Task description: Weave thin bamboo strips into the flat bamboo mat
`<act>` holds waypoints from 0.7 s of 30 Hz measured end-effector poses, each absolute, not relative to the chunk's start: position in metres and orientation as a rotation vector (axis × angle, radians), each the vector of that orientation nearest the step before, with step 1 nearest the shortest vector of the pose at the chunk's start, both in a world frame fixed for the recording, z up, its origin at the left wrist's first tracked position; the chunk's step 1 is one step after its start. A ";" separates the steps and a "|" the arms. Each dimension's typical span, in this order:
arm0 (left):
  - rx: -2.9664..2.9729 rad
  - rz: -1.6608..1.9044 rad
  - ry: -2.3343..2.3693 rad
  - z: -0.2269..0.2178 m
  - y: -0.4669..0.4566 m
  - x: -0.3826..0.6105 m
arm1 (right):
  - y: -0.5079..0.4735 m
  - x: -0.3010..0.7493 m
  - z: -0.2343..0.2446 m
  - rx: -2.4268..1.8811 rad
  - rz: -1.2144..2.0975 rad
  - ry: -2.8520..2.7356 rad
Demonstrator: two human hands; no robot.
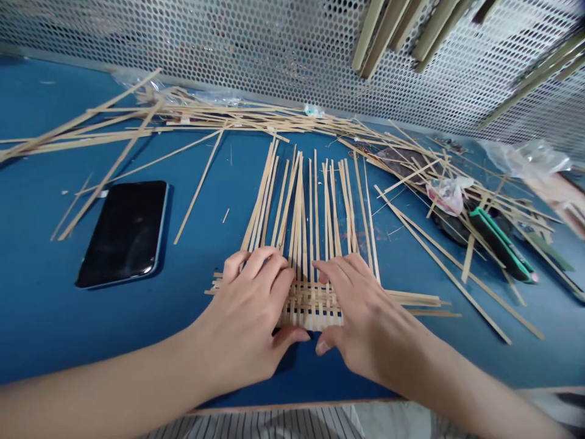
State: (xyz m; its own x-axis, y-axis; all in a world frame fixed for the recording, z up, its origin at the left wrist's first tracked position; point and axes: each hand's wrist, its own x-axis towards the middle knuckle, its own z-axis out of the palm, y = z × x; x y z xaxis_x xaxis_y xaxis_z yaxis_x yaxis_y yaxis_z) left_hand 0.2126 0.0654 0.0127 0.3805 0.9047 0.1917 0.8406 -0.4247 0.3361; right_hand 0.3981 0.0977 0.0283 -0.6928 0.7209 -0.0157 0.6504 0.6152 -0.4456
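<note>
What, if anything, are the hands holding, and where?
The left hand and right hand lie on the woven section of a flat mat of pale bamboo strips, fingers on top, thumbs at its near edge; whether they grip it cannot be told.

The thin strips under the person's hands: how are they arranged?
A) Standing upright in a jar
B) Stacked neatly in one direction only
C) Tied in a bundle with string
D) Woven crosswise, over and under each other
D. The left hand and right hand rest on a woven mat, where crosswise strips pass over and under lengthwise strips.
</note>
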 end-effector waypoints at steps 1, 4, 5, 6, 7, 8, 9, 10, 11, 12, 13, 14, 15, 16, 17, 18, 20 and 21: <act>2.473 0.532 1.597 0.012 0.064 0.213 | 0.097 0.398 0.028 -1.144 0.639 -2.675; 2.513 0.547 1.680 0.009 0.061 0.212 | 0.097 0.399 0.028 -1.151 0.638 -2.679; 2.514 0.540 1.694 0.009 0.061 0.212 | 0.097 0.399 0.028 -1.160 0.635 -2.682; 2.514 0.526 1.696 0.008 0.061 0.211 | 0.097 0.400 0.028 -1.165 0.627 -2.684; 2.512 0.507 1.688 0.008 0.062 0.210 | 0.097 0.400 0.027 -1.176 0.614 -2.683; 2.509 0.490 1.678 0.008 0.063 0.209 | 0.098 0.400 0.027 -1.183 0.606 -2.685; 2.502 0.476 1.669 0.008 0.064 0.209 | 0.098 0.400 0.027 -1.183 0.601 -2.692; 2.494 0.468 1.666 0.009 0.065 0.208 | 0.099 0.400 0.028 -1.174 0.596 -2.702; 2.484 0.463 1.666 0.009 0.066 0.208 | 0.099 0.400 0.028 -1.160 0.596 -2.717; 2.475 0.460 1.669 0.009 0.067 0.209 | 0.100 0.400 0.028 -1.143 0.594 -2.732; 2.471 0.457 1.671 0.009 0.067 0.209 | 0.100 0.400 0.029 -1.129 0.587 -2.747; 2.473 0.450 1.666 0.009 0.068 0.209 | 0.101 0.400 0.029 -1.114 0.573 -2.755; 2.480 0.444 1.659 0.009 0.068 0.209 | 0.101 0.399 0.029 -1.108 0.558 -2.759; 2.493 0.441 1.648 0.009 0.068 0.209 | 0.101 0.399 0.029 -1.110 0.547 -2.760; 2.506 0.441 1.634 0.009 0.068 0.209 | 0.101 0.399 0.029 -1.117 0.537 -2.757; 2.518 0.444 1.624 0.008 0.068 0.209 | 0.101 0.398 0.029 -1.126 0.528 -2.754; 2.533 0.452 1.614 0.007 0.068 0.209 | 0.101 0.397 0.027 -1.137 0.513 -2.747; 2.534 0.453 1.615 0.007 0.068 0.209 | 0.101 0.397 0.027 -1.139 0.505 -2.744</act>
